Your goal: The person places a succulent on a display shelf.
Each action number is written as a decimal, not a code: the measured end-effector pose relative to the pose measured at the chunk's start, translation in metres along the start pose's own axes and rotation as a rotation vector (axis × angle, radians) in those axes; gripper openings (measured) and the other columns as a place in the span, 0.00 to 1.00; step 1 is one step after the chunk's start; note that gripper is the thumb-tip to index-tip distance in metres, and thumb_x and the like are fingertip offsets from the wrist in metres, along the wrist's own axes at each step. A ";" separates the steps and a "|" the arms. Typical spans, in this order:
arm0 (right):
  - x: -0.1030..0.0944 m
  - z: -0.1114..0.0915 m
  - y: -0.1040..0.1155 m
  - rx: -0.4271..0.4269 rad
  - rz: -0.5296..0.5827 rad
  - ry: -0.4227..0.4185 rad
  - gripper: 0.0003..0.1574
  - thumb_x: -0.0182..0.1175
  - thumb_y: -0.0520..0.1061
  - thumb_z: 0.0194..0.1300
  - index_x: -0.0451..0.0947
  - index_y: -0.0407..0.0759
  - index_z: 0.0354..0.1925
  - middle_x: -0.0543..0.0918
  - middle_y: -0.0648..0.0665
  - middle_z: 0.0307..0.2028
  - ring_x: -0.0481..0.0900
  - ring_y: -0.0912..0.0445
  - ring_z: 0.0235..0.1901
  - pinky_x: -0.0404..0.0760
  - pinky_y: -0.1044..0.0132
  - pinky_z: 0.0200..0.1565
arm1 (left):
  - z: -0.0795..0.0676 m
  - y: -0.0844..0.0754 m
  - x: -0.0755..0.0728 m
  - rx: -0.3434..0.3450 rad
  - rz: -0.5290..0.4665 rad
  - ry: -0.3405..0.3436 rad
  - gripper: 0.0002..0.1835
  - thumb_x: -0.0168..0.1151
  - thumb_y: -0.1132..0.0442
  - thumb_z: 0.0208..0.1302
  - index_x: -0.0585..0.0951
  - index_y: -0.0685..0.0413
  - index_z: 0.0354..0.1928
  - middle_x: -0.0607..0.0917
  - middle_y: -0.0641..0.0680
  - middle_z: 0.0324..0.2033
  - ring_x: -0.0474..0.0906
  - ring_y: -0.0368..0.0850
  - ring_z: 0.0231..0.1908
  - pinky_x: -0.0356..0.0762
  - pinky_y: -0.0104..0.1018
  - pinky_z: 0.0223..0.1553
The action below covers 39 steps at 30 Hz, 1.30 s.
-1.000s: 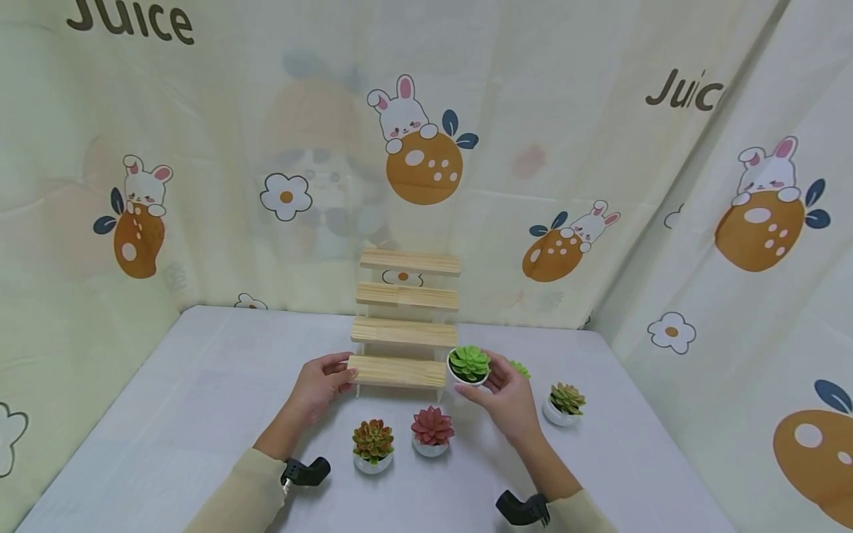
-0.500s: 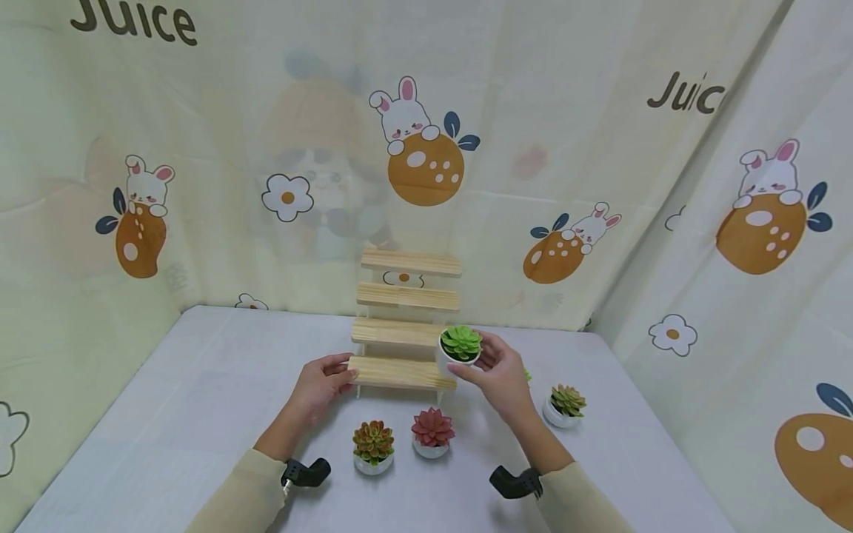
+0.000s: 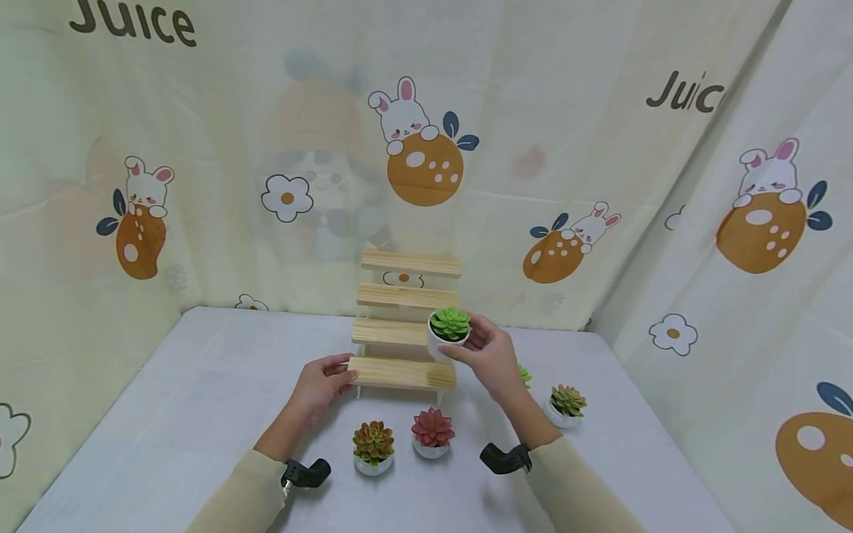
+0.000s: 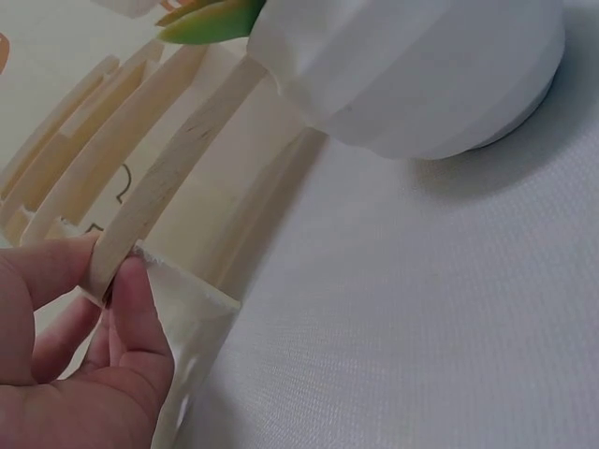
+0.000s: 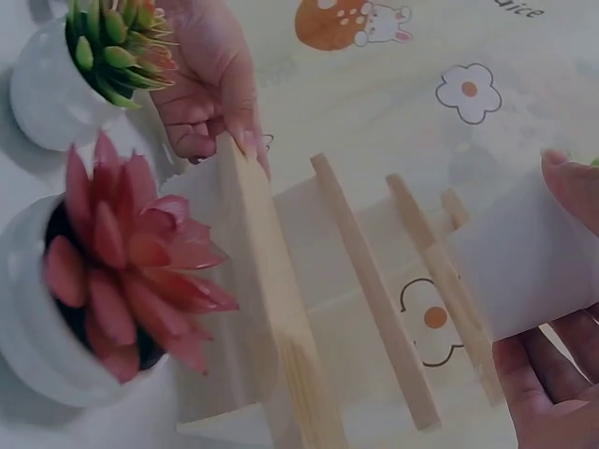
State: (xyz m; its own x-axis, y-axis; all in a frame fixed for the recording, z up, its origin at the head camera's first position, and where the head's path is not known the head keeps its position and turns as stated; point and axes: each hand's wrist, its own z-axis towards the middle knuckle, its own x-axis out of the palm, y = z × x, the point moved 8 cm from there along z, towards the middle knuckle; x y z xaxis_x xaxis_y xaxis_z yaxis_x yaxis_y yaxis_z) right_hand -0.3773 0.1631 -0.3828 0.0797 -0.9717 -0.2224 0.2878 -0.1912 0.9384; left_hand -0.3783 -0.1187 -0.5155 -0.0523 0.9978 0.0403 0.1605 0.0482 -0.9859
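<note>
Wooden stand (image 3: 408, 296), four stepped shelves, upright near the far edge of the surface (image 3: 220, 392), with the printed curtain (image 3: 566, 148) behind it. Left hand (image 3: 317, 388): grip clamped on the stand's lowest shelf, pinching it at the left end. Right hand (image 3: 489, 355): grip clamped round the white pot of the bright green succulent (image 3: 450, 326), which is held near upright before the stand's right end, overlapping the second shelf from the bottom (contact with that shelf cannot be determined). Brown-red succulent (image 3: 373, 444) and red succulent (image 3: 432, 431) stand in front of the stand, a narrow strip of surface separating them from its front edge. Yellow-green succulent (image 3: 567, 403) sits well to the stand's right; another green plant (image 3: 524, 375), nearer the stand, is mostly hidden by the right arm. Left of the stand, a broad stretch of surface runs to the side edge.
</note>
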 end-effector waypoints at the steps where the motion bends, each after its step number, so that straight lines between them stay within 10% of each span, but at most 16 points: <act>1: 0.001 0.002 0.001 -0.001 0.000 0.002 0.44 0.76 0.52 0.42 0.72 0.50 0.59 0.80 0.46 0.54 0.80 0.54 0.52 0.80 0.68 0.50 | 0.000 0.000 0.000 -0.002 -0.001 -0.001 0.23 0.64 0.69 0.58 0.75 0.60 0.58 0.78 0.61 0.45 0.80 0.45 0.38 0.83 0.39 0.42; 39: 0.059 0.083 0.042 -0.114 0.027 0.100 0.37 0.75 0.49 0.45 0.75 0.49 0.55 0.82 0.44 0.47 0.83 0.53 0.44 0.84 0.64 0.41 | 0.002 0.004 0.001 -0.031 -0.023 0.010 0.24 0.64 0.68 0.58 0.74 0.58 0.59 0.79 0.60 0.46 0.80 0.45 0.38 0.83 0.39 0.42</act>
State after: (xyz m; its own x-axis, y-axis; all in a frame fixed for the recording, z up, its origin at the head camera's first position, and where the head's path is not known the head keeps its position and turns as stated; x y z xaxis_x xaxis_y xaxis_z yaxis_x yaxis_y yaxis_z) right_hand -0.4401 0.0863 -0.3347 0.1823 -0.9564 -0.2281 0.3901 -0.1426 0.9096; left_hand -0.3799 -0.1175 -0.5194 -0.0469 0.9968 0.0646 0.1899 0.0724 -0.9791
